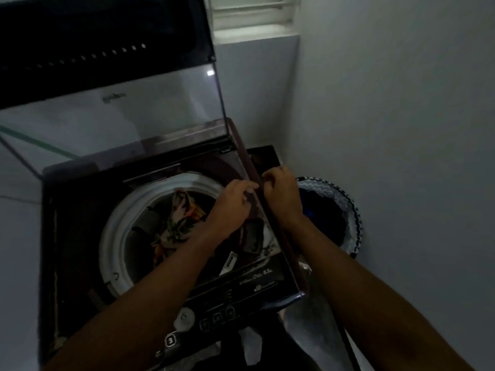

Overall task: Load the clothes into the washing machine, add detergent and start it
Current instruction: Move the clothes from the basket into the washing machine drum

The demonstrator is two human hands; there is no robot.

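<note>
Your left hand (232,203) and right hand (281,194) meet at the right rim of the top-load washing machine (75,236), fingers curled; what they pinch, you cannot tell. Patterned clothes (178,218) lie in the drum under the raised lid (134,108), and a laundry basket (348,210) stands beside the machine.

Both hands, left hand (233,202) and right hand (281,194), meet at the open washing machine (67,236) edge.

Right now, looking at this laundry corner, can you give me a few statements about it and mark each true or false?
1. The washing machine lid is raised. True.
2. The drum is empty. False: patterned clothes lie in it.
3. Both hands are at the machine's right edge, left hand and right hand. True.
4. The laundry basket stands left of the machine. False: it stands to its right, by the wall.
</note>
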